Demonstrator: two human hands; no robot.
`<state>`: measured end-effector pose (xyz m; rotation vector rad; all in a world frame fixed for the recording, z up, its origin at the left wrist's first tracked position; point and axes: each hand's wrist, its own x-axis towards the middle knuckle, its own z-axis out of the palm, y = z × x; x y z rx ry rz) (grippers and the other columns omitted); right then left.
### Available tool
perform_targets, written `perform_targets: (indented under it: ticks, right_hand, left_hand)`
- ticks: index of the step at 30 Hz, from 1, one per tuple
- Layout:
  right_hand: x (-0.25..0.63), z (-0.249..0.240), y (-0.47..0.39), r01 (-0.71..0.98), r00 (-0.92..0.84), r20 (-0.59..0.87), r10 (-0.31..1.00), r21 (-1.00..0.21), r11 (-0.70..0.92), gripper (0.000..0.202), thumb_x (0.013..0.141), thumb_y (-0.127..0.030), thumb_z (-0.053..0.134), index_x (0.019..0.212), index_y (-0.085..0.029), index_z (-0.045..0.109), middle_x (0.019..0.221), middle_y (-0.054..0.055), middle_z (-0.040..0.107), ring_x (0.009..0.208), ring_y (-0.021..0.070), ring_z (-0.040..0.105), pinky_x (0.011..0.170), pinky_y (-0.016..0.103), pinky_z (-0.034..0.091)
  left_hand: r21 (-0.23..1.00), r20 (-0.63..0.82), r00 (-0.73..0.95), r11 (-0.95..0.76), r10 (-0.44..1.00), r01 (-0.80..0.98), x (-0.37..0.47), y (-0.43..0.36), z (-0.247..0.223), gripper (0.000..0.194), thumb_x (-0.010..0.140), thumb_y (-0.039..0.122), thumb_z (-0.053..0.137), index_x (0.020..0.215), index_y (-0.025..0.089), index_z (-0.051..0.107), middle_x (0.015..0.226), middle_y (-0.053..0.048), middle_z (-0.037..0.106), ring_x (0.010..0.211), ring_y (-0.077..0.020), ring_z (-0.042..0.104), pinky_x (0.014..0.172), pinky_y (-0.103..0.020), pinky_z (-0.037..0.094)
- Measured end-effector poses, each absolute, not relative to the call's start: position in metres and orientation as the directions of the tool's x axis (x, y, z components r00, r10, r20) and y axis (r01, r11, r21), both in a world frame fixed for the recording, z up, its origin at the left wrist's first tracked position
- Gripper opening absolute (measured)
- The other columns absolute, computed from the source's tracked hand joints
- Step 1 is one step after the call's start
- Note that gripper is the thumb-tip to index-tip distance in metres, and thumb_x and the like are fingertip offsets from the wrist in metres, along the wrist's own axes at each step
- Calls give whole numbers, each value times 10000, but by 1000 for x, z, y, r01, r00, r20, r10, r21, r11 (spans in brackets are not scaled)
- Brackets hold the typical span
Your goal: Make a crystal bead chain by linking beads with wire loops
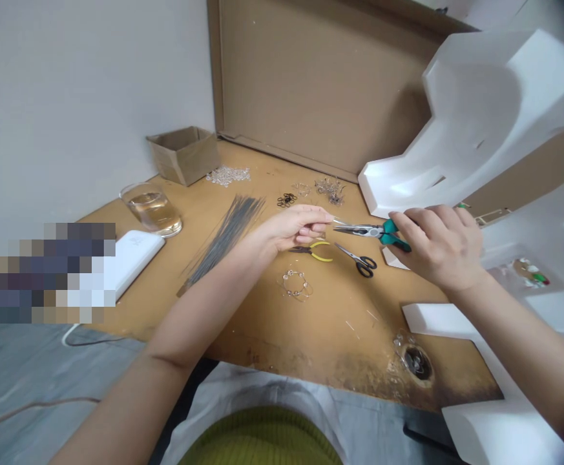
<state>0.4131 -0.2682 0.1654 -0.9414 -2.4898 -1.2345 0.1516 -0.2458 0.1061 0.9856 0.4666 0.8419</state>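
My right hand (444,245) is wrapped round the green handles of the needle-nose pliers (371,230), whose jaws point left. Pinched between the fingertips of my left hand (301,227) is a thin wire (340,221), which reaches toward the pliers' jaws; whether they touch it I cannot tell. Below my left hand lie yellow-handled pliers (319,250), partly covered by it. Black-handled scissors (360,261) rest just to their right. A beaded wire ring (294,284) is on the table nearer to me. A bundle of grey wires (228,239) lies left of my left hand.
Behind stand a small cardboard box (185,155) and a large cardboard panel (320,84). A glass of amber liquid (153,210) and a white device (139,258) are at left. Clear beads (228,175) lie beside the box. White foam pieces (407,187) flank the right; a table hole (417,363) is nearby.
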Motion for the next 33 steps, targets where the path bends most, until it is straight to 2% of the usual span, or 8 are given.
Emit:
perform_targets:
  ticks: [3, 8, 17, 25, 27, 29, 31, 33]
  right_hand:
    - [414, 166, -268, 627, -772, 434, 465, 637, 448, 281, 858, -391, 473, 1076, -251, 580, 890, 63, 664, 762, 209, 531, 624, 348, 302]
    - [414, 167, -268, 585, -800, 415, 433, 703, 405, 286, 861, -394, 474, 1073, -238, 585, 894, 61, 671, 744, 199, 519, 624, 350, 299]
    - [408, 169, -269, 478, -878, 415, 239, 798, 368, 252, 841, -354, 527, 1023, -192, 594, 814, 40, 676, 692, 178, 491, 612, 327, 291]
    - [409, 168, -269, 502, -859, 397, 322, 777, 381, 240, 848, -311, 493, 1040, -216, 601, 861, 40, 687, 703, 191, 502, 625, 325, 286]
    - [409, 168, -270, 512, -849, 381, 366, 763, 395, 257, 848, -310, 485, 1058, -215, 599, 887, 44, 688, 717, 199, 511, 631, 326, 295]
    - [408, 170, -272, 522, -840, 353, 413, 735, 433, 267, 847, -314, 477, 1053, -204, 606, 884, 56, 687, 733, 208, 522, 632, 327, 304]
    - [404, 175, -274, 564, -803, 305, 513, 667, 487, 278, 830, -319, 485, 1037, -190, 619, 879, 74, 682, 747, 215, 536, 616, 326, 310]
    - [399, 184, -274, 661, -710, 225, 667, 542, 520, 270, 778, -335, 533, 983, -201, 647, 838, 65, 674, 687, 197, 535, 565, 310, 305]
  left_hand:
    - [871, 13, 609, 290, 793, -396, 152, -245, 106, 251, 777, 165, 608, 604, 140, 428, 521, 66, 331, 355, 26, 224, 322, -117, 100]
    - [876, 11, 606, 285, 795, -389, 153, -244, 104, 263, 763, 184, 634, 603, 146, 429, 522, 66, 325, 361, 23, 214, 323, -123, 99]
    - [871, -7, 613, 306, 790, -385, 154, -244, 103, 225, 799, 141, 570, 622, 141, 432, 511, 71, 322, 356, 20, 210, 312, -109, 113]
    - [887, -25, 597, 294, 802, -358, 154, -243, 102, 213, 814, 125, 529, 628, 141, 425, 511, 78, 309, 354, 18, 196, 336, -130, 90]
    - [908, -5, 572, 244, 820, -341, 156, -243, 101, 195, 813, 143, 532, 645, 142, 434, 519, 75, 331, 359, 14, 192, 348, -144, 86]
    - [946, 45, 499, 124, 865, -299, 159, -243, 98, 172, 813, 170, 534, 669, 145, 443, 530, 68, 371, 370, 4, 205, 363, -158, 104]
    - [975, 153, 357, -82, 921, -206, 164, -245, 96, 150, 801, 183, 545, 688, 148, 454, 549, 58, 407, 407, -13, 273, 394, -166, 176]
    - [950, 311, 221, -303, 925, -68, 171, -249, 94, 128, 789, 184, 550, 700, 148, 466, 578, 49, 429, 476, -33, 348, 458, -176, 262]
